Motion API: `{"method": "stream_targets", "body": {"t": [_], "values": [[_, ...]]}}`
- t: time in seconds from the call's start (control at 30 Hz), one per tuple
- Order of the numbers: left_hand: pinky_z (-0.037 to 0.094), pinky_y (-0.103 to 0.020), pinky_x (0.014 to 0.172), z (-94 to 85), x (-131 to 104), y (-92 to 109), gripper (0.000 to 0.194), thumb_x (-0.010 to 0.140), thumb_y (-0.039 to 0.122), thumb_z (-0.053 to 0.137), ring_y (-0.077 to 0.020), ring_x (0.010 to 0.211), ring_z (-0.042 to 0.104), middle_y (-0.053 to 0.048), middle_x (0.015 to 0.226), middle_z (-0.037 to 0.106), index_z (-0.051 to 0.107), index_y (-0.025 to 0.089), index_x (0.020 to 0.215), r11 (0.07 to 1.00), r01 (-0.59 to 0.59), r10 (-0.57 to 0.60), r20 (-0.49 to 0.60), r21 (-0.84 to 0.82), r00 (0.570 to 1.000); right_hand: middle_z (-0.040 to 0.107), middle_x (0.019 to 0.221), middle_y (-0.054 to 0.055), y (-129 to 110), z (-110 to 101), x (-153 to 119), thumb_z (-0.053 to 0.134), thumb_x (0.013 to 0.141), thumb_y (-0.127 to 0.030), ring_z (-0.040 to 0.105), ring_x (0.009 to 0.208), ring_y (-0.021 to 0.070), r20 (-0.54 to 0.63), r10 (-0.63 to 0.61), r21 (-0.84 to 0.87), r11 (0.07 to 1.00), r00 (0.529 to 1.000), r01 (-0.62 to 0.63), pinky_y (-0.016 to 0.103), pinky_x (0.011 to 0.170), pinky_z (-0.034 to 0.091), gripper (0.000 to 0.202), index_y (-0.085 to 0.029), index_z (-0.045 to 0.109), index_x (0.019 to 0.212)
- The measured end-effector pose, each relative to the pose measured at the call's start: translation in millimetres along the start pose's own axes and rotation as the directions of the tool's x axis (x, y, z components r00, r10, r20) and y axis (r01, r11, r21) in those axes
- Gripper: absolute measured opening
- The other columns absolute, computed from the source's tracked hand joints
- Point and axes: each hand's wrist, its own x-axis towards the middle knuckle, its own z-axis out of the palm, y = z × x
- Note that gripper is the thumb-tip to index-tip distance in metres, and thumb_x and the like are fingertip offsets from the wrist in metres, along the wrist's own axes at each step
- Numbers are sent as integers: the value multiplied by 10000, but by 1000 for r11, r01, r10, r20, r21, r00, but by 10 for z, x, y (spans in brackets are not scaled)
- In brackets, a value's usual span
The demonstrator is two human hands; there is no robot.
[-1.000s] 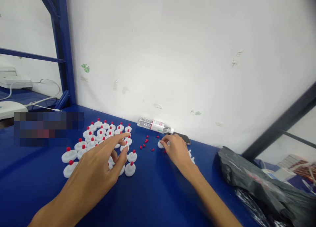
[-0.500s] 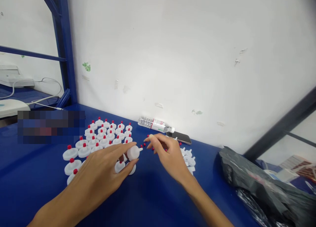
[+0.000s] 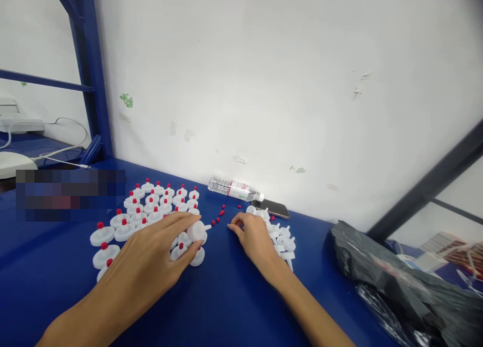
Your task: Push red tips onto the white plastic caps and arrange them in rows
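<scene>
My left hand (image 3: 154,256) pinches a white plastic nozzle cap (image 3: 196,231) between thumb and fingers, its bare spout pointing right. Left of and partly behind that hand, white nozzle caps with red tips (image 3: 124,230) stand upright in rows on the blue table. My right hand (image 3: 258,241) is low over the table, thumb and index finger pressed together; whatever they may hold is hidden or too small to name. Several small red tip caps (image 3: 222,213) lie between the hands. Just right of my right hand is a loose pile of white nozzle caps (image 3: 285,244) without red tips.
A clear plastic bottle (image 3: 236,189) lies on its side by the wall, with a phone (image 3: 273,208) beside it. A dark plastic bag (image 3: 396,276) rests at the right. A blue metal frame (image 3: 92,75) rises at the left, near a white device (image 3: 15,165) and cable.
My right hand has lowered towards the table, its fingertips moving down and slightly right. My left hand still holds the white nozzle cap, now a little further left. The view has shifted slightly.
</scene>
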Motion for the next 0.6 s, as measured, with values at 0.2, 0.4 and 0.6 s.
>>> {"method": "stream_targets", "body": {"t": [0.2, 0.4, 0.6], "values": [[459, -290, 432, -28, 22, 46, 391, 916, 300, 571, -227, 760, 804, -4, 1089, 861, 803, 259, 1227, 999, 37, -36, 41, -26, 999, 796, 784, 27, -3, -43, -27, 748, 968, -182, 749, 741, 217, 25, 40, 119, 992, 999, -42, 295, 688, 491, 104, -208, 802, 883], [477, -308, 484, -72, 34, 61, 374, 883, 334, 598, -232, 686, 780, 5, 970, 864, 809, 267, 1184, 995, 82, -79, 64, -51, 995, 812, 885, 45, -34, -65, -42, 682, 911, -46, 757, 810, 220, 36, 31, 209, 977, 999, -38, 328, 770, 541, 188, -198, 793, 929], [543, -341, 654, -26, -3, 36, 329, 907, 429, 608, -264, 802, 795, -6, 920, 840, 805, 268, 1115, 992, 118, -114, 80, -46, 990, 796, 930, 29, -161, -149, -67, 696, 914, -149, 765, 876, 185, 105, 24, 485, 872, 994, -72, 286, 802, 593, 187, -204, 788, 1067]]}}
